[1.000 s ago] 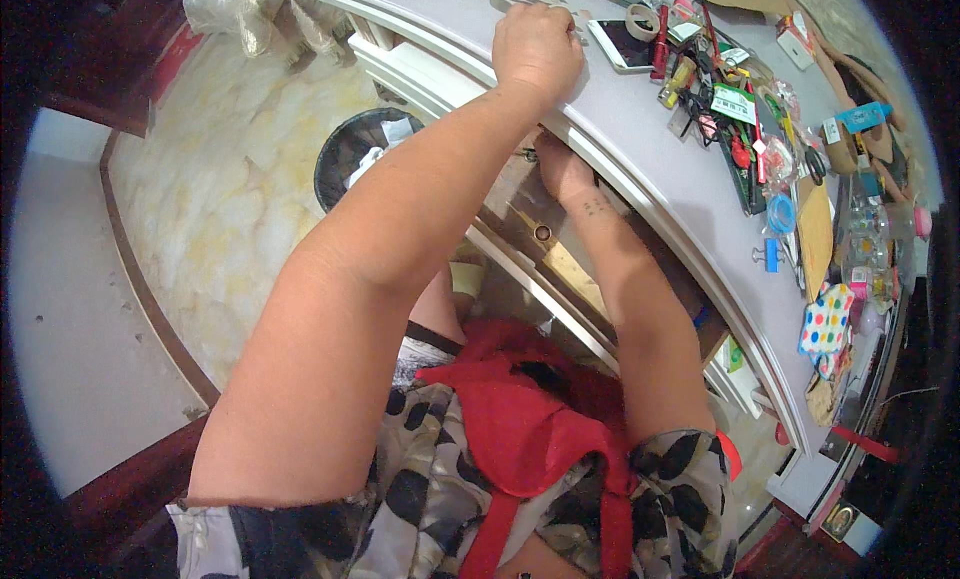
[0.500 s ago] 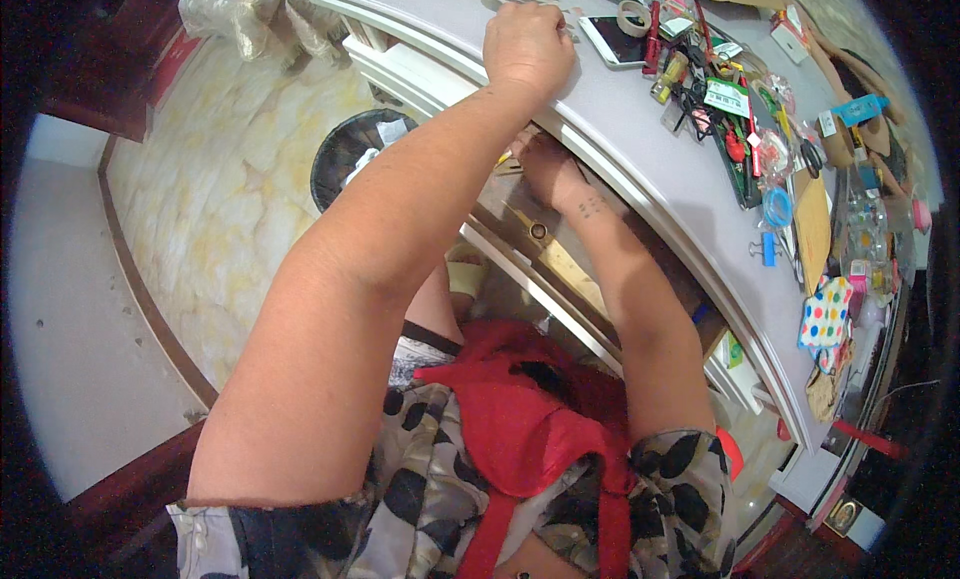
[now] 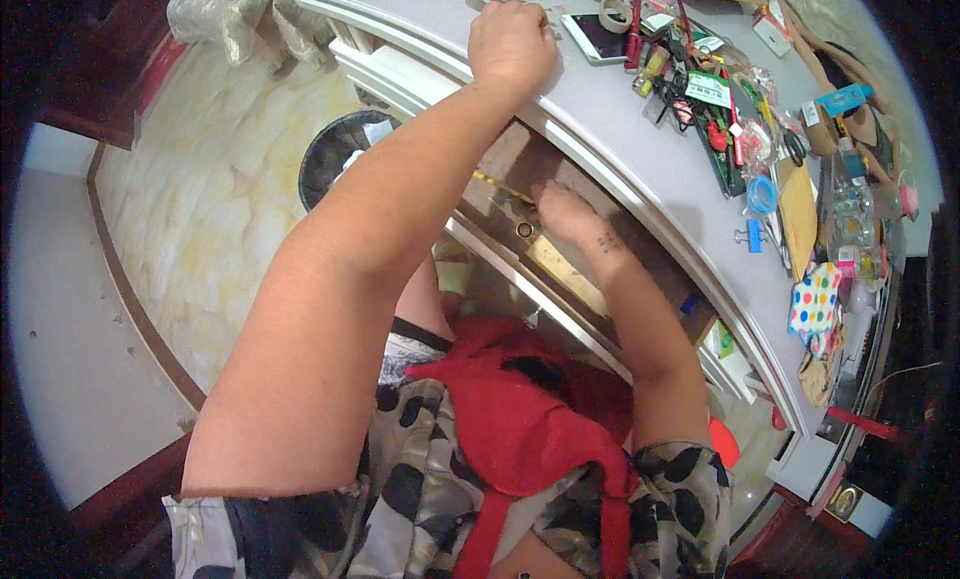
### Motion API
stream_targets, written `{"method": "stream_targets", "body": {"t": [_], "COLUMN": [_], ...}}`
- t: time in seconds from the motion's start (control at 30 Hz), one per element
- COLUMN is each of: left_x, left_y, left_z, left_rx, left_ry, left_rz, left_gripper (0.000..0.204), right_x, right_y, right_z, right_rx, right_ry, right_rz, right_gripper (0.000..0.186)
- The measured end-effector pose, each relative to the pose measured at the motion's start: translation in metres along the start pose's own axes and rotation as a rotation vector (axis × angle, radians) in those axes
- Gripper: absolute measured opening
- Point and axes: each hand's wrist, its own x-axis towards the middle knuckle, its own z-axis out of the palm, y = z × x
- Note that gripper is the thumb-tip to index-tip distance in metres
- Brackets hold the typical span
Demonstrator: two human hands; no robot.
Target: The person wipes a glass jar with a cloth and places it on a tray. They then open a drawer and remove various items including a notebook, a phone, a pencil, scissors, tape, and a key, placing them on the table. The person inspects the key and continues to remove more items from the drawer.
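The right hand (image 3: 563, 211) reaches into the open drawer (image 3: 520, 164) under the table (image 3: 640, 159), its fingers pinching a thin yellow stick (image 3: 503, 186). The stick is long and skinny, lying flat and pointing away to the left. The left hand (image 3: 512, 41) rests on the table in a fist; I cannot tell if it holds anything.

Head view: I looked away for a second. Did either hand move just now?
Hardly. The right hand stays inside the open drawer, perhaps shifted slightly. The left hand remains fisted on the white desk top. The phone and clutter are unchanged.
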Motion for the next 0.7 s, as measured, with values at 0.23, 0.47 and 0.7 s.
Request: {"method": "stream_targets", "body": {"t": [0.23, 0.47, 0.7], "left_x": [0.003, -0.001, 0.002], "left_y": [0.001, -0.002, -0.004], "left_z": [-0.002, 0.003, -0.002], "left_rx": [-0.010, -0.014, -0.011], "left_ry": [-0.048, 0.029, 0.003], "left_rz": [-0.016, 0.025, -0.005], "left_gripper": [0.017, 0.017, 0.016], "right_x": [-0.055, -0.168, -0.155], "right_y": [-0.028, -0.037, 0.012], "right_z": [-0.028, -0.112, -0.250], "right_rx": [-0.086, 0.148, -0.022], "right_ry": [0.031, 0.082, 0.694], "right_rz": [-0.037, -0.151, 0.169], "right_gripper": [0.016, 0.018, 0.030]}}
